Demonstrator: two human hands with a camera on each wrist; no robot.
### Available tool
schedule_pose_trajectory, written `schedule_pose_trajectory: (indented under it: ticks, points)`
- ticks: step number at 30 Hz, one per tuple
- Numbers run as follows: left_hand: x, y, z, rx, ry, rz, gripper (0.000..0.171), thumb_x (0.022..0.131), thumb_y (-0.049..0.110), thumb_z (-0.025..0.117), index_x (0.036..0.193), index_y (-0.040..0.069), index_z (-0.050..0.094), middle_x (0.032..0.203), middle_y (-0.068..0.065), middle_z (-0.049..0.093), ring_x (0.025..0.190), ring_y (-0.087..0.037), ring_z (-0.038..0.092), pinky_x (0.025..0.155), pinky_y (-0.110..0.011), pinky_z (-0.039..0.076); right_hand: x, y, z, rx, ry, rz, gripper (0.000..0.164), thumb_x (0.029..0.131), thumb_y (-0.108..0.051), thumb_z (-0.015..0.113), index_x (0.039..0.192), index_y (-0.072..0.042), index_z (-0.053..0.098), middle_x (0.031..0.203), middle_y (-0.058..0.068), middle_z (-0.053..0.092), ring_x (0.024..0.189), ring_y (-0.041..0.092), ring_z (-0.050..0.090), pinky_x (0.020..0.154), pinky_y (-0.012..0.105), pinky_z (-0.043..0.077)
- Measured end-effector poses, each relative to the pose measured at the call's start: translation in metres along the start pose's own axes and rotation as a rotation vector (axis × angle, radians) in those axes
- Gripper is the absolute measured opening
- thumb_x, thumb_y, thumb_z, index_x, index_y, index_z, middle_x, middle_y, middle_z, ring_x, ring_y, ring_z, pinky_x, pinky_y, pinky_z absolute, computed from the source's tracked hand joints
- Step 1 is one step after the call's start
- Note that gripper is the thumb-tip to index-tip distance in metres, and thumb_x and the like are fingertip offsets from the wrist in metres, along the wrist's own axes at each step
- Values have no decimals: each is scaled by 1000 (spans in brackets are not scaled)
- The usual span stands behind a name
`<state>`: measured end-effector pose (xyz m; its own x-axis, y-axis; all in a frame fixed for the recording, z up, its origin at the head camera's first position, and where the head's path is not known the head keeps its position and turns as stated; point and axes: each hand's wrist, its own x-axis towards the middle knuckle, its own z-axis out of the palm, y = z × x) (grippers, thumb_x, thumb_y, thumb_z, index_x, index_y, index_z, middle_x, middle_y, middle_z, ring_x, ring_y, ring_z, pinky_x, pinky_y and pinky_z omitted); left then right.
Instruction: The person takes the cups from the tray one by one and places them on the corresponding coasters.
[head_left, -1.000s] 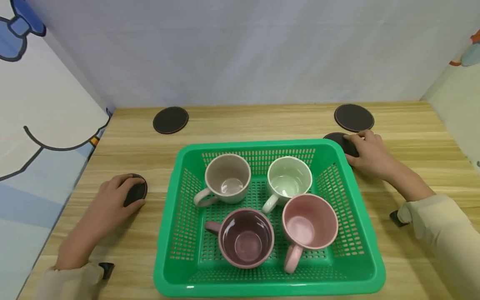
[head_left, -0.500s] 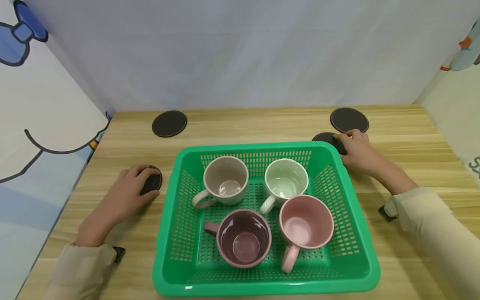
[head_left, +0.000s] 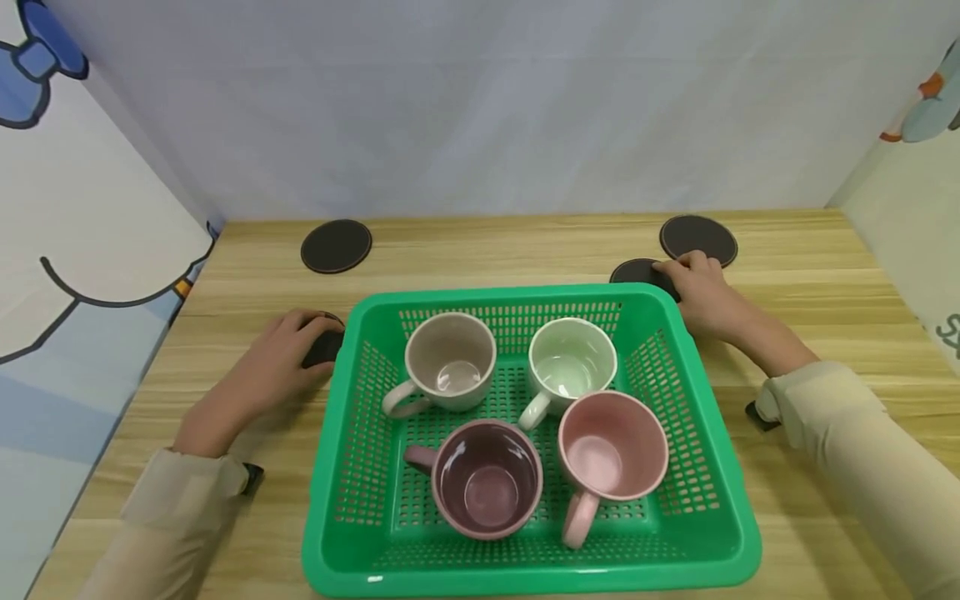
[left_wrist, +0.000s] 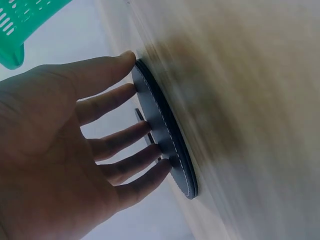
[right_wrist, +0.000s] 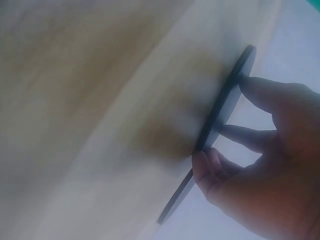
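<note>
My left hand (head_left: pixel 272 360) rests its fingertips on a round black coaster (head_left: pixel 324 345) lying flat by the left rim of the green basket. In the left wrist view, the thumb reaches that coaster's edge (left_wrist: pixel 165 130) and the extended fingers touch its top. Behind the basket's far right corner lies another black coaster (head_left: pixel 636 271), partly hidden by the rim. My right hand (head_left: pixel 703 298) has thumb and fingertips on it. The right wrist view shows them against the coaster's top (right_wrist: pixel 229 102), with some fingers by its edge.
The green basket (head_left: pixel 502 292) stands between my hands, holding a beige mug (head_left: pixel 452 354), a pale green mug (head_left: pixel 572 358), a plum mug (head_left: pixel 489 479) and a pink mug (head_left: pixel 613 446). Further black coasters lie at the back left (head_left: pixel 337 246) and back right (head_left: pixel 698 239).
My left hand has slid its coaster right and away from me, up to the basket's rim. My right hand has slid its coaster a little leftward behind the basket.
</note>
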<state>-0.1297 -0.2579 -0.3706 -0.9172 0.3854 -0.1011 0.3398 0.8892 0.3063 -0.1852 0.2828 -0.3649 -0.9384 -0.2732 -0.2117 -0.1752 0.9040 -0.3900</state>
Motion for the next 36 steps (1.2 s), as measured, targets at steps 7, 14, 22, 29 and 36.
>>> schedule_pose_trajectory:
  ticks: [7,14,22,29,36]
  points:
    - [17,-2,-2,-12,-4,50,50,95,19,66,141,6,49,147,-27,39,132,-51,36,107,-66,35,6,-3,-1,-8,-9,-17,69,97,-32,58,150,3,31,146,39,20,132,54,19,99,70,32]
    - [34,-2,-6,-36,-51,75,51,95,17,66,142,6,47,150,-25,36,136,-49,33,110,-65,32,9,-4,-2,-3,-13,-30,69,97,-31,59,150,4,31,146,39,19,134,54,20,101,71,32]
    - [44,-1,-8,-69,-68,115,51,95,18,66,142,7,48,152,-23,35,139,-47,31,112,-63,31,13,-5,-3,-4,-19,-30,68,97,-30,59,150,4,30,147,38,19,133,53,18,101,70,32]
    - [55,-2,-9,-74,-95,132,50,95,17,66,141,8,49,152,-21,34,140,-46,32,113,-63,31,16,-4,-5,-17,-32,-21,76,94,-34,64,151,2,28,148,38,17,134,55,17,101,71,31]
    - [63,-4,-8,-84,-76,134,43,96,17,63,137,11,53,151,-19,38,141,-43,32,113,-62,30,23,-5,-4,-26,-24,-17,74,96,-35,61,151,2,29,149,38,18,135,55,18,103,71,30]
